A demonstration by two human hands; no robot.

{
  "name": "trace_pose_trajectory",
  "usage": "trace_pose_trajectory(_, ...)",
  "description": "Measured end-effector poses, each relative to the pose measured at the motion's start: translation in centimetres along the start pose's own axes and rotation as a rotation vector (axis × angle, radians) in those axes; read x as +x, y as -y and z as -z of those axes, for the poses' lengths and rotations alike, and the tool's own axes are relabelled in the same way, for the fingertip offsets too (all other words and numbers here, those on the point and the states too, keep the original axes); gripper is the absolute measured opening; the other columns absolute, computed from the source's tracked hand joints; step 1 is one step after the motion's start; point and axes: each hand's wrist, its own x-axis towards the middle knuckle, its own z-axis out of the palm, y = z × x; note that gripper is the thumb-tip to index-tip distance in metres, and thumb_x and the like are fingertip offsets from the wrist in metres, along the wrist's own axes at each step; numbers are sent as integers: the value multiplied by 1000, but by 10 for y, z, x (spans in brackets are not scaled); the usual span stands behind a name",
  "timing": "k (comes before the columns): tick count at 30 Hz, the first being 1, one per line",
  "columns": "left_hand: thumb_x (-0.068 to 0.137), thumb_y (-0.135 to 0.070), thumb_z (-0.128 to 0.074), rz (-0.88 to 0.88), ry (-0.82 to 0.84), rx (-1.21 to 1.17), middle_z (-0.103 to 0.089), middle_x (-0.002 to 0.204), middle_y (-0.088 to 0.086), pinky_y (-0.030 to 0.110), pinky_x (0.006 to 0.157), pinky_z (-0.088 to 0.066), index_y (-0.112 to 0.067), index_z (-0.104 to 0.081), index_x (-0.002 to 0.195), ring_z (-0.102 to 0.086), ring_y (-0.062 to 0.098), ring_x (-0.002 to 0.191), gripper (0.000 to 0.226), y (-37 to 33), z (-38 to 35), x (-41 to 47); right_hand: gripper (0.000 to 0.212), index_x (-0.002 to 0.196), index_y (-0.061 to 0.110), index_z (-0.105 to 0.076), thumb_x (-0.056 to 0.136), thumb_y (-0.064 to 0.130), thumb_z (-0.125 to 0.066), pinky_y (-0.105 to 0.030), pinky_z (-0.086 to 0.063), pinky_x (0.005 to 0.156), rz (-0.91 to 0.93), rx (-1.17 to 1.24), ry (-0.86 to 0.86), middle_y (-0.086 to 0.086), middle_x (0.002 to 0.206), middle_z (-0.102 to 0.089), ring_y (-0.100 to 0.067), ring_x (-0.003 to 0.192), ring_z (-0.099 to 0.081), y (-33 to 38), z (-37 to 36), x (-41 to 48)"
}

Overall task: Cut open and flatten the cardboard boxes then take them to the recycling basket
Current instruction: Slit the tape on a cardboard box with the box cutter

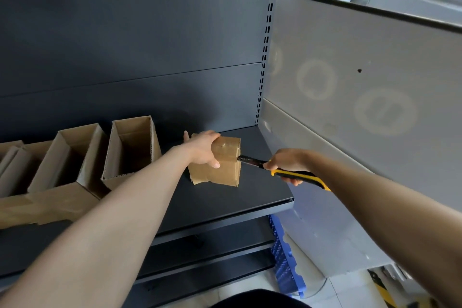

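A small closed cardboard box point(222, 173) is seen standing on the dark shelf point(240, 201), near its right end and just in front of the back panel. It is gripped from above by the left hand point(203, 147), with the thumb pressed on the near face and the fingers curled over the top. A strip of brown tape is laid along its upper edge; any print on it is too faint to be read.

A yellow and black utility knife point(310, 178) is clasped in the right hand point(287, 165), fingers wrapped round the handle, and its dark blade end is set against the taped right corner of the box.

To the left, two open boxes point(132, 150) are stood side by side, and flattened cardboard point(50, 205) is laid in front of them. A blue crate point(287, 262) is seen below the shelf.
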Motion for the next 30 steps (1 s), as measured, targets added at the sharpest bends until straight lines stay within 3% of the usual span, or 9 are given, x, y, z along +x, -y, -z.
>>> trace_pose_trajectory(8, 82, -6, -65, 31, 141, -18, 5, 162, -6, 58, 115, 12, -36, -8, 153, 17, 27, 147, 96, 3, 10, -1, 27, 83, 5, -53, 95, 28, -47, -24, -42, 49, 21, 54, -146, -11, 61, -48, -21, 45, -44, 2, 25, -3)
trace_pose_trajectory(11, 82, -31, -65, 87, 135, -201, 6, 161, -5, 59, 114, 7, -41, -19, 150, 19, 30, 146, 82, -3, 8, 0, 35, 81, 4, -51, 99, 34, -43, -28, -45, 54, 44, 38, -281, -15, 62, -52, -24, 50, -50, 8, 25, 6)
trace_pose_trajectory(14, 78, -56, -67, 35, 43, -193, -7, 159, -1, 57, 114, 4, -39, -29, 145, 8, 28, 146, 79, -6, 1, 0, 39, 87, 5, -51, 99, 40, -41, -28, -48, 55, 51, 70, -279, -14, 64, -55, -25, 52, -54, 21, 15, 18)
trace_pose_trajectory(19, 72, -39, -77, 52, 74, -281, -9, 159, 2, 52, 117, -6, -36, -14, 144, 13, 32, 146, 95, 3, 1, -4, 32, 72, 14, -43, 102, 22, -38, -26, -44, 51, 120, 85, -289, -8, 66, -52, -20, 52, -51, 57, -1, 25)
trace_pose_trajectory(22, 76, -40, -73, 64, -6, -222, 13, 160, 0, 51, 117, 11, -32, -30, 141, 25, 26, 144, 78, 12, -2, -7, 33, 69, 16, -44, 101, 24, -43, -24, -46, 50, 172, 140, -312, -5, 67, -53, -17, 53, -52, 69, -6, 37)
trace_pose_trajectory(23, 77, -46, -71, 83, -31, -257, 14, 160, -1, 52, 117, 9, -35, -36, 137, 22, 28, 145, 70, 13, -2, -10, 32, 70, 16, -45, 101, 24, -42, -25, -48, 52, 178, 158, -300, -5, 68, -53, -17, 55, -53, 72, -9, 40)
trace_pose_trajectory(25, 77, -62, -65, 164, -76, -316, 0, 157, 3, 54, 115, -12, -36, -42, 129, 1, 35, 145, 63, 12, -2, -13, 26, 79, 13, -49, 101, 24, -41, -26, -50, 54, 197, 170, -258, -5, 71, -53, -18, 57, -55, 76, -15, 46)
trace_pose_trajectory(27, 74, -74, -59, 283, -167, -209, -19, 146, 11, 50, 106, -32, -28, -35, 132, -24, 36, 135, 77, 6, -7, -14, 19, 92, 8, -50, 101, 23, -40, -28, -52, 56, 210, 158, -243, -5, 72, -53, -18, 58, -55, 79, -18, 48)
trace_pose_trajectory(30, 68, -78, -60, 455, -271, -227, -28, 138, 17, 46, 98, -39, -14, -22, 139, -36, 34, 127, 102, -7, -17, -10, 16, 96, 8, -48, 101, 21, -40, -33, -54, 65, 216, 118, -259, -5, 72, -53, -19, 60, -55, 81, -15, 52)
